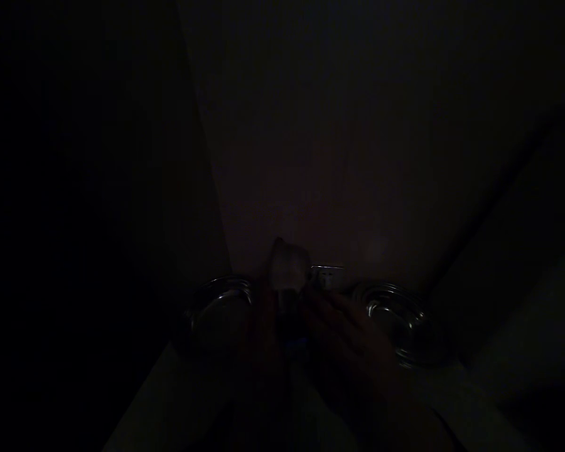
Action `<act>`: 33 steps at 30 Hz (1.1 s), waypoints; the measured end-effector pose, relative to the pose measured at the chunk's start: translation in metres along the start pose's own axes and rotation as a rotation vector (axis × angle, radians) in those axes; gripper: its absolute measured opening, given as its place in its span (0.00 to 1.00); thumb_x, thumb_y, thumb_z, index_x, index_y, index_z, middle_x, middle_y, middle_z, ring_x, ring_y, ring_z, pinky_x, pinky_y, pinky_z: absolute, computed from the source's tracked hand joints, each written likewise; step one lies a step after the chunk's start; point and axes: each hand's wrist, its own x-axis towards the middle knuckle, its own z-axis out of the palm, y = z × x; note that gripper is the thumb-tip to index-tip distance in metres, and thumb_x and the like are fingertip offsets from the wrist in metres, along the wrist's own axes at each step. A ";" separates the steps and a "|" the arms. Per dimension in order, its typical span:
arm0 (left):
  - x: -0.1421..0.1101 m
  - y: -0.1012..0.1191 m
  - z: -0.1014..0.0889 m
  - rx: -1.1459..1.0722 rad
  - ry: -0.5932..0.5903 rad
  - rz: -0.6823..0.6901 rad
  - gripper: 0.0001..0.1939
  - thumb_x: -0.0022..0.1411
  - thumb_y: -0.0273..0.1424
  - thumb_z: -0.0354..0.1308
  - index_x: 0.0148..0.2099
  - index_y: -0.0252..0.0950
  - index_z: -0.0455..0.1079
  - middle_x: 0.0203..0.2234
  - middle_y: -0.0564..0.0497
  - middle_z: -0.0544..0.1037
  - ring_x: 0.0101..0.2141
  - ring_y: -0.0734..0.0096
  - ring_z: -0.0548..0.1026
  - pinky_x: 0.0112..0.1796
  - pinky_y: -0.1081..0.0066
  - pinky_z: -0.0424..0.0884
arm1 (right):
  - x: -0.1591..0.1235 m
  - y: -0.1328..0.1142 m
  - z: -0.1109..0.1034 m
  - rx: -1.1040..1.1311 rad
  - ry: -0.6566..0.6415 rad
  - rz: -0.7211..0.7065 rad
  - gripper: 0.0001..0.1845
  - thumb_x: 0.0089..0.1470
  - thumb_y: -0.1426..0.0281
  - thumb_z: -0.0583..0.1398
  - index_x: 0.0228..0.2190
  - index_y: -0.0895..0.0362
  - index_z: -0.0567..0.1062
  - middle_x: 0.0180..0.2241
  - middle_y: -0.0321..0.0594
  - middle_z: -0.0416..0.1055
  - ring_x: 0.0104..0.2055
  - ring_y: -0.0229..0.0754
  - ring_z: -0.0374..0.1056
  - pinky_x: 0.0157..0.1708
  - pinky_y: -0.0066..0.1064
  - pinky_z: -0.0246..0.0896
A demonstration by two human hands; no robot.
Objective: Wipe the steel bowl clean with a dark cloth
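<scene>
The picture is very dark and only faint outlines show. Between my hands stands a pale-topped object (289,267), rounded above with a darker lower part and a faint bluish glint low down; its kind cannot be made out. My right hand (351,342) reaches in from the lower right, its fingers closed together against the object's right side. On the other side, my left hand (265,333) is a dim reddish shape beside the object, its fingers lost in the dark. Shiny metal bowls or basins flank the hands, one on the left (221,289) and one on the right (388,292).
A wall socket (327,275) sits low on the back wall (320,157), just behind the hands. The pale tabletop (150,402) runs toward me under the bowls. A vertical corner edge rises at the left, and a dark slanting edge crosses the right.
</scene>
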 end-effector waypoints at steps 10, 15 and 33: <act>-0.001 0.001 0.000 -0.008 0.003 -0.023 0.16 0.64 0.38 0.52 0.49 0.33 0.67 0.42 0.46 0.73 0.38 0.69 0.73 0.38 0.64 0.72 | 0.005 -0.001 -0.001 0.007 0.029 0.021 0.24 0.58 0.76 0.51 0.56 0.59 0.64 0.55 0.48 0.65 0.59 0.49 0.57 0.51 0.45 0.64; 0.000 0.005 -0.001 0.014 0.000 -0.016 0.17 0.63 0.38 0.52 0.49 0.33 0.67 0.43 0.45 0.72 0.39 0.68 0.73 0.39 0.63 0.72 | 0.003 -0.004 0.002 -0.040 -0.001 -0.047 0.23 0.57 0.77 0.53 0.55 0.62 0.65 0.56 0.49 0.64 0.59 0.50 0.57 0.50 0.44 0.64; -0.008 0.007 -0.003 0.056 -0.116 -0.028 0.14 0.63 0.39 0.53 0.40 0.33 0.71 0.34 0.47 0.77 0.36 0.70 0.75 0.36 0.69 0.73 | 0.010 -0.001 -0.005 -0.147 -0.010 -0.007 0.23 0.57 0.76 0.53 0.55 0.61 0.65 0.55 0.49 0.64 0.53 0.55 0.58 0.44 0.46 0.63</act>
